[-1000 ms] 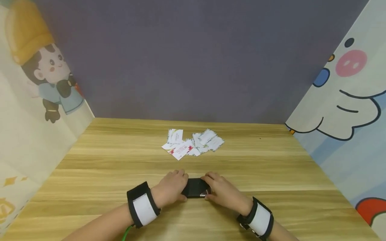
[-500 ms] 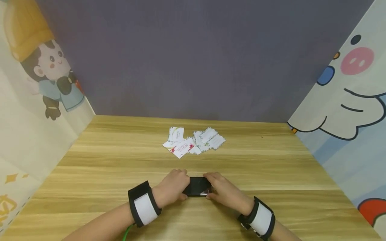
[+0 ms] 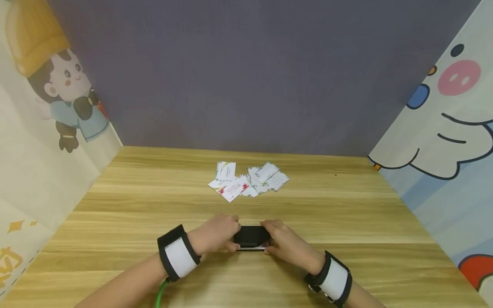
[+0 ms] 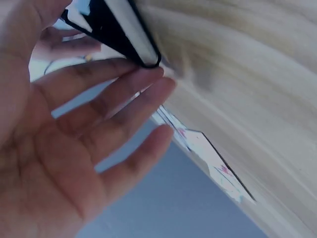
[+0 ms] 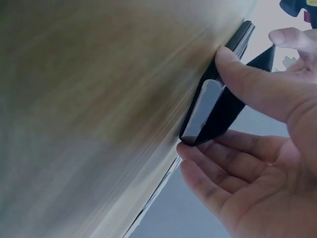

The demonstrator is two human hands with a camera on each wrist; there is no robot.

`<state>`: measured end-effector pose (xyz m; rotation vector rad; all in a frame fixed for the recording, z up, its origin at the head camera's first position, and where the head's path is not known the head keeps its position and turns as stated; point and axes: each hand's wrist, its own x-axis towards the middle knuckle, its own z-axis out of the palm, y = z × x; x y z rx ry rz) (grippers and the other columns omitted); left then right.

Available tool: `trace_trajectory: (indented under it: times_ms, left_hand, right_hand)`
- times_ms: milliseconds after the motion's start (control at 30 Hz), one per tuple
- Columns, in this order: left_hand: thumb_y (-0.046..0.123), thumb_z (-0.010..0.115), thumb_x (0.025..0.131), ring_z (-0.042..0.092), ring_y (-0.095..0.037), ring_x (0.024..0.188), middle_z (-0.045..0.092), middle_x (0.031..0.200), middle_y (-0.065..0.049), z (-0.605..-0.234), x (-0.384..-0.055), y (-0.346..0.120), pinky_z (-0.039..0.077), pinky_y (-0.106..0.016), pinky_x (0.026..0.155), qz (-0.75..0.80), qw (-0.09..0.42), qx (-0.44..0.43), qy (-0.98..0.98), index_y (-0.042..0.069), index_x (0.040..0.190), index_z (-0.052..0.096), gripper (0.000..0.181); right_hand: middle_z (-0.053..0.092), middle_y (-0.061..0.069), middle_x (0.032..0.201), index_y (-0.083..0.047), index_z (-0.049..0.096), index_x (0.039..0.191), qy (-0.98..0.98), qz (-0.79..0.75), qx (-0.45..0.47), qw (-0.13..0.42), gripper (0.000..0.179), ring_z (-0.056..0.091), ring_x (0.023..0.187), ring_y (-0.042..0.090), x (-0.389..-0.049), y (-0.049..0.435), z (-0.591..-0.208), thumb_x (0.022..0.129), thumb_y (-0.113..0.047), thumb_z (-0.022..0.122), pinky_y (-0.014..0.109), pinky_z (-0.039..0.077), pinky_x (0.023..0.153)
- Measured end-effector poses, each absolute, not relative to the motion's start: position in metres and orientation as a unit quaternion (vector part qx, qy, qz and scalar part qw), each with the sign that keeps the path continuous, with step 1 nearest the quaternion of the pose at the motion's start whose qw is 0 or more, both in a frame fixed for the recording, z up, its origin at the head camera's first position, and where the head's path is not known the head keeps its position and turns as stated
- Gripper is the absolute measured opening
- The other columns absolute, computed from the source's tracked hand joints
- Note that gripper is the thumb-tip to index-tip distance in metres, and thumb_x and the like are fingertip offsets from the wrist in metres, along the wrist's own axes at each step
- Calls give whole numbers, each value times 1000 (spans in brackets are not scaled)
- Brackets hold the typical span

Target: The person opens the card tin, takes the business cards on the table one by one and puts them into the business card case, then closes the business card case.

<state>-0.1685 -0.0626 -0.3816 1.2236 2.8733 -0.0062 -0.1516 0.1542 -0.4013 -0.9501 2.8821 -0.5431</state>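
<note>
A flat black card case (image 3: 252, 236) lies on the table between the two hands, its flap partly lifted. My left hand (image 3: 215, 234) pinches the flap at the left end, thumb toward the near edge. At the other end my right hand (image 3: 286, 246) grips the case between thumb and fingers. In the right wrist view, the lifted black flap (image 5: 225, 116) stands at an angle over a shiny silver inside (image 5: 202, 110). The left wrist view shows the case (image 4: 111, 29) at its top edge, above the spread left fingers (image 4: 133, 116).
Beyond the hands, several white printed cards (image 3: 233, 188) lie in a loose, overlapping pile on the wooden table (image 3: 154, 201). A grey panel (image 3: 246, 77) rises behind the table, and cartoon-printed walls (image 3: 435, 141) flank it.
The case's flap has come up along its near side, showing more of the silver edge. My left hand has raised with it and turned slightly; the right hand keeps its place.
</note>
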Motion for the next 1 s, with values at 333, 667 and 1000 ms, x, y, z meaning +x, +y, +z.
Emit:
trace_trajectory:
  times_ms: [333,667,1000]
  left_hand:
    - [25,52,92,51,-5,64,58,74,6,-368,-176,-75,47,-24,62,158,121,382,903,11,87,62,18]
    - [18,48,95,39,-7,52,40,58,6,-377,-195,-71,36,-22,49,255,42,303,917,4,80,63,24]
    - [14,62,86,53,-9,59,63,69,-1,-390,-209,-62,44,-25,55,248,-72,241,936,4,87,68,11]
  right_hand:
    - [54,20,124,4,47,126,929,-196,-313,17,66,53,113,32,-152,158,-398,71,-17,76,42,45,94]
    - [41,15,134,-3,32,138,927,-206,-313,3,83,47,120,28,-153,161,-398,71,-17,78,39,45,95]
    - [32,20,137,7,30,137,915,-209,-341,47,85,43,121,29,-166,168,-398,73,-23,77,40,42,97]
